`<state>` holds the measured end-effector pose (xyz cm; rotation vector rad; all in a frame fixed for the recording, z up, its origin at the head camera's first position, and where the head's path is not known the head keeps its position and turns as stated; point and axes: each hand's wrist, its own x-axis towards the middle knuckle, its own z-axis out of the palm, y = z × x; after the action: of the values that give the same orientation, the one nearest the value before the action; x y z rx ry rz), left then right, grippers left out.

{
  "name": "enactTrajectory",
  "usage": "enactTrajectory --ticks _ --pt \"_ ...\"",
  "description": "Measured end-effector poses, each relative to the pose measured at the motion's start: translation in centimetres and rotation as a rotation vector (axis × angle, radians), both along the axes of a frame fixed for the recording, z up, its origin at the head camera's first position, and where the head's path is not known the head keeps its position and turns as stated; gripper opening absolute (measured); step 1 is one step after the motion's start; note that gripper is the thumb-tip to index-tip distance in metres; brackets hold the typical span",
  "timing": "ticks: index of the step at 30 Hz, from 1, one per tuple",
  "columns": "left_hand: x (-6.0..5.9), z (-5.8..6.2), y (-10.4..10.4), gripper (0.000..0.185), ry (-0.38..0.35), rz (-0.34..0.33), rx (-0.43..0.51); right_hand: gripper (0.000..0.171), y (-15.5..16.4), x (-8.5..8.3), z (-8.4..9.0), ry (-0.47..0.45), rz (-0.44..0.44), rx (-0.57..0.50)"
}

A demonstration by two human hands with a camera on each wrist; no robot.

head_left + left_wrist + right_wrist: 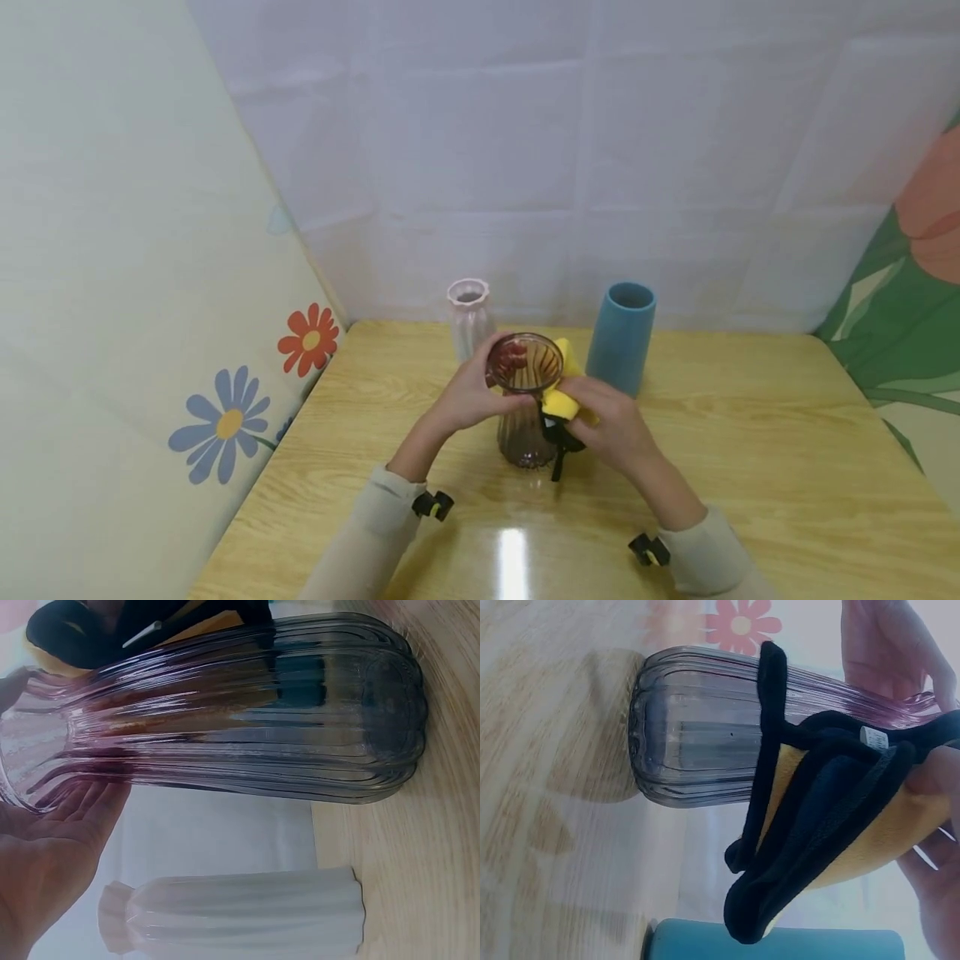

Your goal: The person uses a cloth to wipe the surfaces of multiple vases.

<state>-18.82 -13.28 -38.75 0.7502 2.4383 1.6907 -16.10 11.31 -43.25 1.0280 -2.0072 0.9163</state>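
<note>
A ribbed glass vase (527,433), purple at the neck and grey toward its base, stands upright on the table. Around its neck, just under the flared rim, my left hand (474,392) grips it from the left. On the other side my right hand (615,421) pinches a yellow cloth with black edging (561,405) against the neck. In the right wrist view the folded cloth (847,802) hangs beside the glass, its black border and a small white label showing. Part of the right fingers is hidden behind the cloth.
Behind the glass vase to the left stands a pale pink fluted vase (470,321). A blue tapered vase (622,342) is at the back right, close to my right hand. The wooden table (750,450) meets a white cloth backdrop (480,167) along its far edge.
</note>
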Motion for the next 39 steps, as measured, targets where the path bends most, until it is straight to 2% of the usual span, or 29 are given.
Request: enactTrajectory --ticks 7,18,23,32,39 --pt "-0.2 0.1 -0.1 0.093 -0.012 -0.023 0.017 0.037 0.0 0.1 0.0 -0.013 0.012 0.047" --pt "-0.3 0.2 -0.4 0.094 -0.033 -0.037 0.003 0.037 0.1 0.1 -1.2 -0.046 0.012 0.083" --pt "-0.5 0.2 -0.4 0.092 -0.035 -0.071 0.021 0.036 0.2 0.4 -1.5 -0.076 -0.006 0.111" --pt "-1.0 -0.2 -0.7 0.093 -0.060 -0.115 0.052 0.035 0.5 0.7 -2.0 -0.172 0.011 0.162" --pt "-1.3 -0.2 -0.8 0.094 -0.066 -0.132 0.055 0.036 0.8 0.8 -2.2 -0.244 0.006 0.247"
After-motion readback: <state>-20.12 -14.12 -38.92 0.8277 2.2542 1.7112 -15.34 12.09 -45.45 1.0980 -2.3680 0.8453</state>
